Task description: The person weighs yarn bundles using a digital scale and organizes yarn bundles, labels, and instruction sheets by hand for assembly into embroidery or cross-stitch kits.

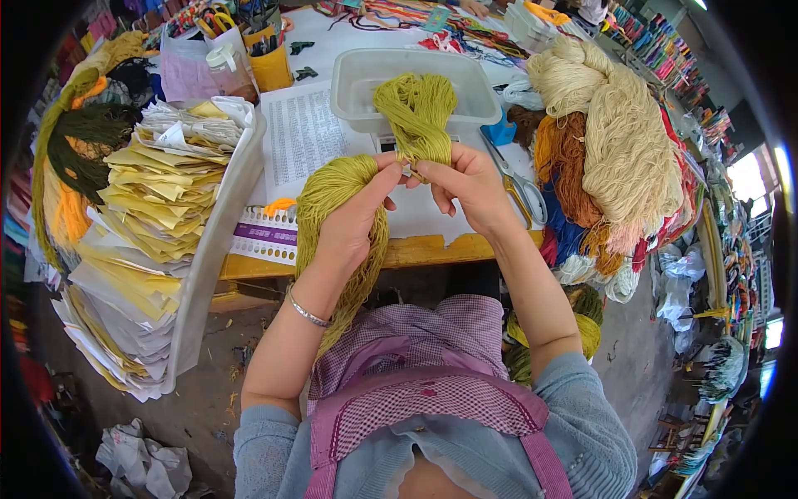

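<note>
A skein of yellow-green yarn (416,104) rises from between my hands, its far end lying in a translucent plastic tub (349,87). More of the same yarn (328,195) hangs over my left wrist and down toward my lap. My left hand (362,204) is closed, thumb and fingertips pinching the yarn at its narrow gathered part. My right hand (470,187) grips that same spot from the other side, thumb against the strands. The two sets of fingertips nearly meet, and a small tie or strand between them is too small to make out.
Scissors (532,198) lie right of the tub, beside a large pile of cream yarn (628,141). On the left stands a bin (220,224) packed with papers. A printed sheet (299,133), a purple-striped card (264,233) and a jar (229,71) are on the table.
</note>
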{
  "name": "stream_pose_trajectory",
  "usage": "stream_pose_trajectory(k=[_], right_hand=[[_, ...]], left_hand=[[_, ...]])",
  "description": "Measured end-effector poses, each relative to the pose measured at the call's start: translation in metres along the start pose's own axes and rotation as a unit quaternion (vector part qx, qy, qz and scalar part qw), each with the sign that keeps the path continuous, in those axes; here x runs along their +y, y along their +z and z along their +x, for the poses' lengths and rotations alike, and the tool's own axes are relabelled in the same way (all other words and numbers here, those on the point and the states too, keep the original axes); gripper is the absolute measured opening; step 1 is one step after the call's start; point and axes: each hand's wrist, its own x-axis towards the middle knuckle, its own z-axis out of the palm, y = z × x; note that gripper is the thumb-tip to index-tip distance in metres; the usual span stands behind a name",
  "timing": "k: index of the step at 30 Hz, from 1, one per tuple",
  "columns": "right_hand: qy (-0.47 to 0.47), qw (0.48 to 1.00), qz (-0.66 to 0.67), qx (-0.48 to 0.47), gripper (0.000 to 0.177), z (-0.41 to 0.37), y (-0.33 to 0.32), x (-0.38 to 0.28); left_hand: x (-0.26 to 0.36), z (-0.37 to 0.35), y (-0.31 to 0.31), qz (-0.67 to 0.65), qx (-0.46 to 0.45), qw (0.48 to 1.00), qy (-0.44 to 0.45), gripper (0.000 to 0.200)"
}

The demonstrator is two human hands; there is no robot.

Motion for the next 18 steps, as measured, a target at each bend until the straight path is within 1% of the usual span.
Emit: stream_pose_trajectory(k=[12,14,15,17,18], right_hand=[[-0.004,1.000,-0.027,0.005,0.013,-0.001,-0.001,0.004],[0.004,0.999,-0.041,0.013,0.013,-0.001,0.000,0.004],[-0.010,1.000,-0.015,0.024,0.014,0.000,0.002,0.006],[-0.027,0.999,0.011,0.032,0.016,0.002,0.003,0.002],[-0.020,0.997,0.062,0.042,0.017,0.005,0.003,-0.006]], left_hand=[[-0.009,0.002,0.001,0.000,0.015,0.999,0.052,0.023],[-0.009,0.000,0.003,0.014,0.039,0.997,0.061,0.019],[-0.010,0.000,0.004,0.014,0.039,0.997,0.062,0.019],[-0.011,0.001,0.005,0.007,0.047,0.994,0.101,0.017],[-0.007,-0.001,0.004,0.008,0.047,0.994,0.103,0.017]])
